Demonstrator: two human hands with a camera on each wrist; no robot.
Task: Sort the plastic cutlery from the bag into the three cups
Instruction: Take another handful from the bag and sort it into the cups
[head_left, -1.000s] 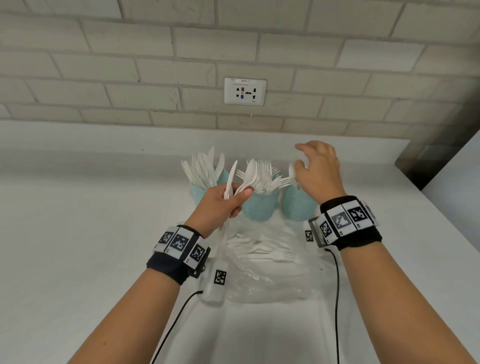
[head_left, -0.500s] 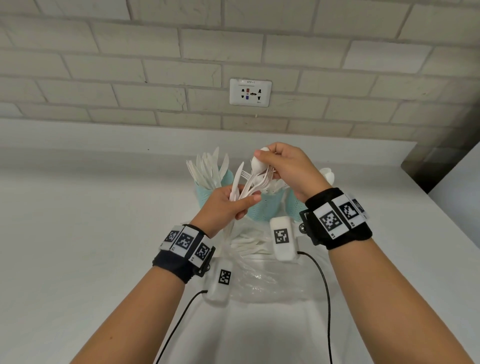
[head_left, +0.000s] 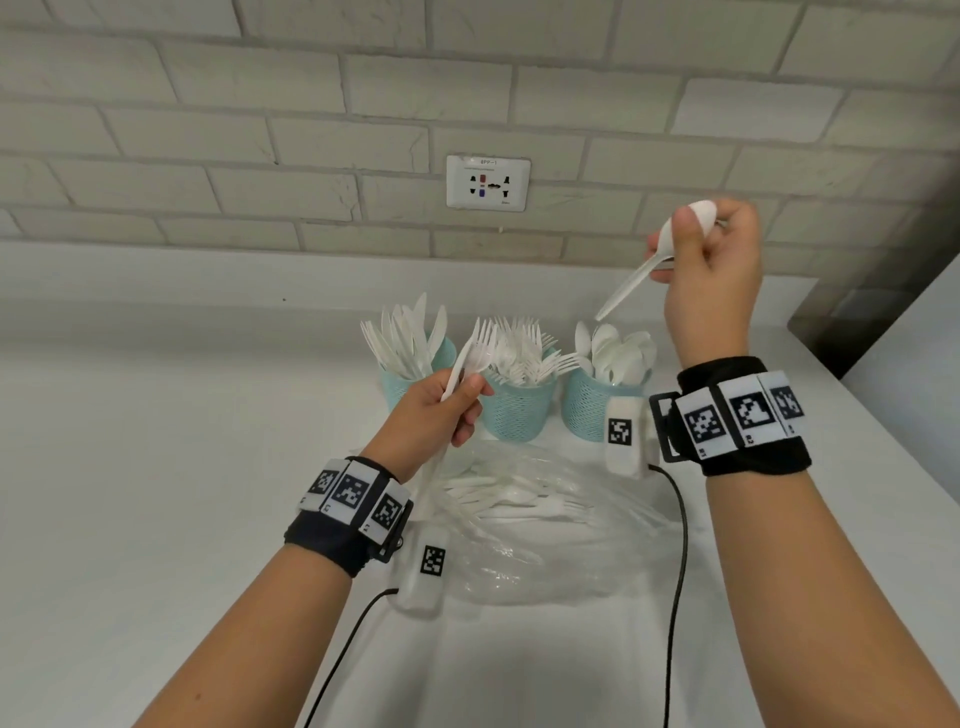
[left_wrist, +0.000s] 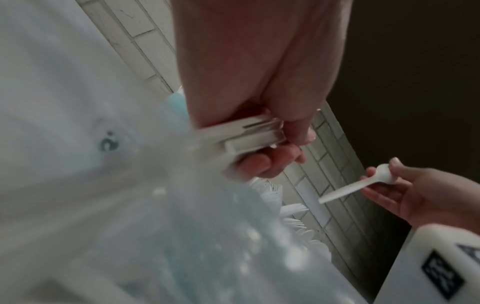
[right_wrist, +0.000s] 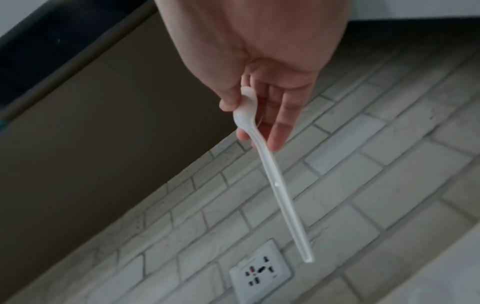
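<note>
My right hand (head_left: 681, 244) pinches a white plastic spoon (head_left: 631, 283) by its bowl, raised above the right teal cup (head_left: 587, 413) that holds spoons. The spoon's handle slants down-left toward that cup. In the right wrist view the spoon (right_wrist: 275, 181) hangs from thumb and fingers. My left hand (head_left: 465, 397) grips white cutlery by the handles, a fork (head_left: 480, 345) showing on top, in front of the middle cup (head_left: 514, 413) of forks. The left cup (head_left: 393, 387) holds knives. A clear bag (head_left: 545, 540) with more cutlery lies before the cups.
A white counter (head_left: 156, 467) runs to a brick wall with a socket (head_left: 488, 182). The counter's right edge (head_left: 883, 415) borders a dark gap. Wrist-camera cables trail over the counter near the bag.
My right hand left the spoon cup, pinched the spoon out of the left hand's bundle, and lifted it up and to the right. The left hand stayed almost in place.
</note>
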